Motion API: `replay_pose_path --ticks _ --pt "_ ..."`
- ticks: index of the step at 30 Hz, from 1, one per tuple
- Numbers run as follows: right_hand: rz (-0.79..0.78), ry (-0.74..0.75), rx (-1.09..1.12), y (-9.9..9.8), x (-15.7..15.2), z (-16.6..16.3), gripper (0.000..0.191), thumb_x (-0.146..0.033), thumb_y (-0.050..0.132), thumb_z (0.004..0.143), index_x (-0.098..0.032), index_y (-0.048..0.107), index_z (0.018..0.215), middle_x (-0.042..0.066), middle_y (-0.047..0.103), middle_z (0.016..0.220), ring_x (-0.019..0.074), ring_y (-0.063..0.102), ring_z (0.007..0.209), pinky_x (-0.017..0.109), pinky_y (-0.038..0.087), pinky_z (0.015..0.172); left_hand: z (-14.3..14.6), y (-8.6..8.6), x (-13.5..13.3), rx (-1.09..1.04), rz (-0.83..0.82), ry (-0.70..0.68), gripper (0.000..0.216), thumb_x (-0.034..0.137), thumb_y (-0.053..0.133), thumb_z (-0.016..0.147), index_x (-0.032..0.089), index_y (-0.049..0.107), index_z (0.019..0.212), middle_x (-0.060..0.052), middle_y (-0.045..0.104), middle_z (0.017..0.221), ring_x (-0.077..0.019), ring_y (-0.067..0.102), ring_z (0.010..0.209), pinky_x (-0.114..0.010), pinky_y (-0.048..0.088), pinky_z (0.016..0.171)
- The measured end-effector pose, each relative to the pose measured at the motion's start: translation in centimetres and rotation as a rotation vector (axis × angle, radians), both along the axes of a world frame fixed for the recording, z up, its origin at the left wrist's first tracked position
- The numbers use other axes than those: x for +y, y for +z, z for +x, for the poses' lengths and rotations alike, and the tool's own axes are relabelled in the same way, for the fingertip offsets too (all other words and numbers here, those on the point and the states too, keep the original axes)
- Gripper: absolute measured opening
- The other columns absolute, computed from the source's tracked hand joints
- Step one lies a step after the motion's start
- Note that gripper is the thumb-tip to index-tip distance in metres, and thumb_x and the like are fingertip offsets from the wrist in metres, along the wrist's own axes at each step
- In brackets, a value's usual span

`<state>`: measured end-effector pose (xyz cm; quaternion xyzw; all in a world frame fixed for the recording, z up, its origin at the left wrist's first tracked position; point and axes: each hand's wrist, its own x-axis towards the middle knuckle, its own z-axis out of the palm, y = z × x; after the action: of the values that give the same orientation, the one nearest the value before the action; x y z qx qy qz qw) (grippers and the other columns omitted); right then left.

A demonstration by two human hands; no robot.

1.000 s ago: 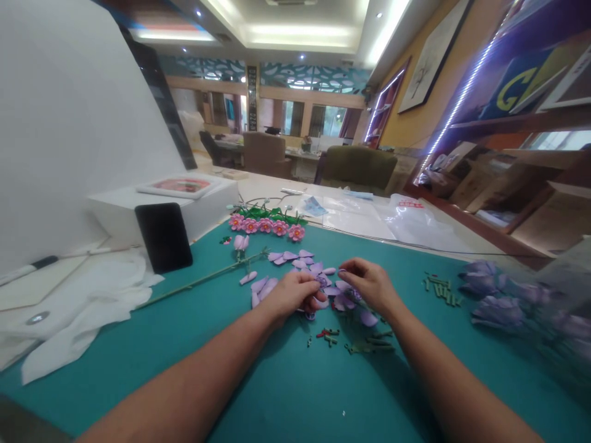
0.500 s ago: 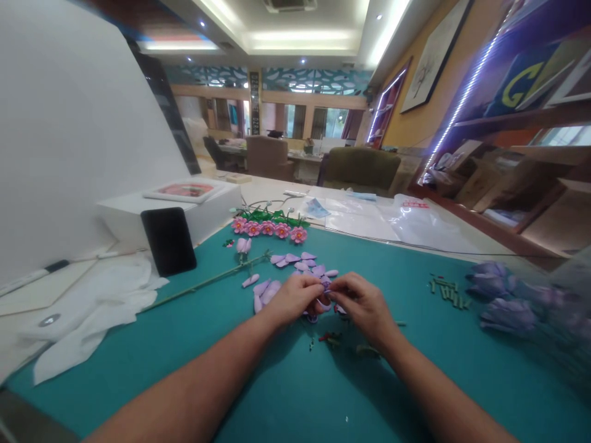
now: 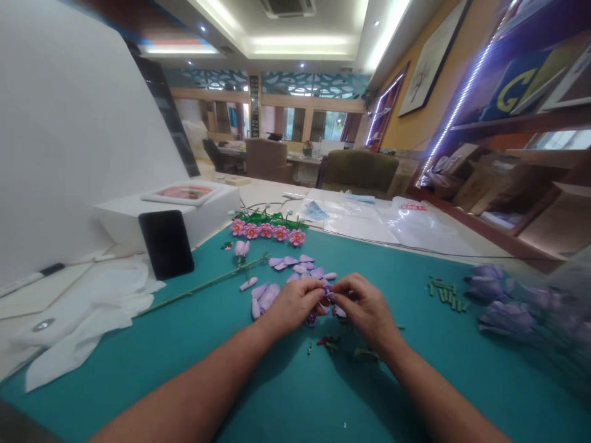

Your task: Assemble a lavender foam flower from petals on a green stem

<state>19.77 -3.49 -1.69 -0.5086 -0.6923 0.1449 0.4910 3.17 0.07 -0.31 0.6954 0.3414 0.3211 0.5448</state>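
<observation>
My left hand (image 3: pixel 298 300) and my right hand (image 3: pixel 362 303) meet above the green mat (image 3: pixel 295 394). Their fingertips pinch a small purple piece (image 3: pixel 327 290) from both sides; its exact shape is partly hidden by the fingers. Loose light-purple petal pieces (image 3: pixel 268 298) lie just left of my left hand, and more petals (image 3: pixel 302 267) are spread beyond it. Below my hands are small red and green pieces (image 3: pixel 329 342). A green stem (image 3: pixel 203 285) with a pale pink-purple flower head (image 3: pixel 242 248) near its far end rests to the left.
Pink flowers (image 3: pixel 266 231) with green leaves line the mat's far edge. A black tablet-like panel (image 3: pixel 166 244) leans against a white box (image 3: pixel 212 209). Short green pieces (image 3: pixel 446 294) and purple flowers (image 3: pixel 505 317) lie at right. White wrapping (image 3: pixel 92 307) is at left, clear plastic (image 3: pixel 415 218) behind.
The view has shifted slightly. My fingertips have moved a little around the purple piece, which both hands keep pinched.
</observation>
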Motion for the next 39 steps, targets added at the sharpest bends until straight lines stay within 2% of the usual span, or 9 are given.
replay_pose_path --ticks 13,19,22,31,35,39 --pt "0.03 0.08 0.077 0.1 0.0 0.0 0.006 -0.023 0.064 0.078 -0.022 0.064 0.072 0.004 0.065 0.081 0.0185 0.062 0.08 0.029 0.05 0.068 0.1 0.4 -0.4 0.012 -0.009 0.03 0.023 0.033 0.049 0.079 0.016 0.064 0.081 -0.002 0.064 0.068 -0.0162 0.064 0.066 -0.025 0.048 0.063" --pt "0.024 0.083 0.097 0.0 0.1 0.2 0.007 -0.024 0.065 0.077 -0.021 0.063 0.071 0.004 0.064 0.08 0.0177 0.061 0.078 0.029 0.05 0.067 0.2 0.3 -0.3 0.009 -0.003 0.033 0.024 0.033 0.05 0.079 0.015 0.065 0.084 -0.003 0.066 0.071 -0.0175 0.066 0.069 -0.026 0.049 0.063" --pt "0.029 0.089 0.092 0.1 0.1 0.1 0.008 -0.023 0.067 0.076 -0.021 0.063 0.07 0.004 0.065 0.08 0.0176 0.062 0.078 0.029 0.05 0.068 0.1 0.2 -0.3 0.027 0.053 0.031 0.025 0.033 0.049 0.08 0.015 0.066 0.088 -0.004 0.067 0.077 -0.0177 0.066 0.072 -0.025 0.049 0.065" --pt "0.046 0.061 0.088 0.6 -0.2 -0.1 0.011 -0.026 0.067 0.076 -0.021 0.062 0.067 0.005 0.065 0.077 0.0184 0.062 0.075 0.03 0.052 0.066 -0.5 0.8 -0.7 0.155 0.355 0.0 0.029 0.034 0.045 0.088 0.017 0.068 0.093 -0.004 0.069 0.079 -0.0176 0.062 0.076 -0.025 0.044 0.07" --pt "0.057 0.059 0.077 0.6 -0.2 0.0 0.009 -0.023 0.067 0.076 -0.021 0.063 0.068 0.004 0.065 0.077 0.0183 0.062 0.075 0.03 0.052 0.065 -0.5 0.8 -0.7 0.189 0.414 0.004 0.024 0.031 0.051 0.085 0.019 0.069 0.097 -0.004 0.071 0.09 -0.0185 0.062 0.083 -0.025 0.043 0.073" --pt "0.054 0.058 0.071 0.6 -0.3 -0.1 0.01 -0.022 0.068 0.075 -0.021 0.062 0.067 0.004 0.065 0.077 0.0173 0.062 0.074 0.028 0.051 0.065 -0.5 0.7 -0.5 0.229 0.458 -0.002 0.023 0.029 0.05 0.086 0.02 0.069 0.096 -0.004 0.071 0.088 -0.0183 0.061 0.082 -0.025 0.042 0.074"
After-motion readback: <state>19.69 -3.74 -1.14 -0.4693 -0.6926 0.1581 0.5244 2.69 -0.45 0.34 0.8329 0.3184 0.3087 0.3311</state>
